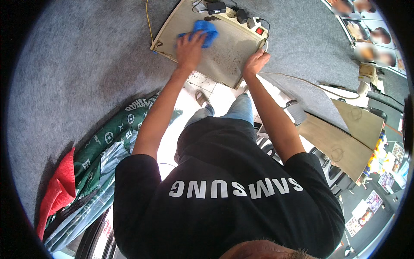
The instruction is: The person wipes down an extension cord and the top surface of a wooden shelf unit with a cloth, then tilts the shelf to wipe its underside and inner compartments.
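A worn board with a grey top, cream edging and dark stains is in front of me. My left hand, slightly blurred, presses a crumpled blue cloth against its surface. At the board's right edge, my right hand grips the side, its fingertips partly hidden. A cream power strip runs along the far edge near that hand. It carries a white plug, a black plug and a red switch. Beside the strip rests a black power adapter.
Grey carpet-like material surrounds the board. A yellow cable passes its left corner. At left are a green patterned fabric and a red cloth. Cardboard stands at right, below a socket with a cable. Pale tiles lie underfoot.
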A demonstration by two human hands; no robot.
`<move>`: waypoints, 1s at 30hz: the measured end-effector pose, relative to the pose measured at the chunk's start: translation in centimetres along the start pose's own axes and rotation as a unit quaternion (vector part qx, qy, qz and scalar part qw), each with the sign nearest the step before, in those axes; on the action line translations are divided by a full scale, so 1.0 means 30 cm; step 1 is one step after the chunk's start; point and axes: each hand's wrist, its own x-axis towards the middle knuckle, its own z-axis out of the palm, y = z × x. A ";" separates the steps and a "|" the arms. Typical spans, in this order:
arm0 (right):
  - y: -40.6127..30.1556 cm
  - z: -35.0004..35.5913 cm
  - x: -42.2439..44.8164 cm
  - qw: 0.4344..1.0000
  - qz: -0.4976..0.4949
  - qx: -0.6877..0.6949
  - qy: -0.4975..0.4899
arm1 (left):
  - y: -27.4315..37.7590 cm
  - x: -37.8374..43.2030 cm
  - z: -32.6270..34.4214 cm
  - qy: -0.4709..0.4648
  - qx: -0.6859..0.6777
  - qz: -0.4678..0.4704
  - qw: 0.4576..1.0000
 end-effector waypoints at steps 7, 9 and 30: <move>0.005 -0.001 0.010 1.000 0.008 -0.010 -0.008 | -0.209 0.043 -0.025 0.080 -0.004 -0.095 0.992; 0.005 0.001 0.013 1.000 0.003 -0.019 -0.015 | -0.209 0.114 0.019 0.079 -0.006 -0.086 0.993; 0.013 -0.002 0.007 0.999 -0.028 -0.039 -0.010 | -0.036 0.202 0.034 0.109 -0.116 0.001 0.987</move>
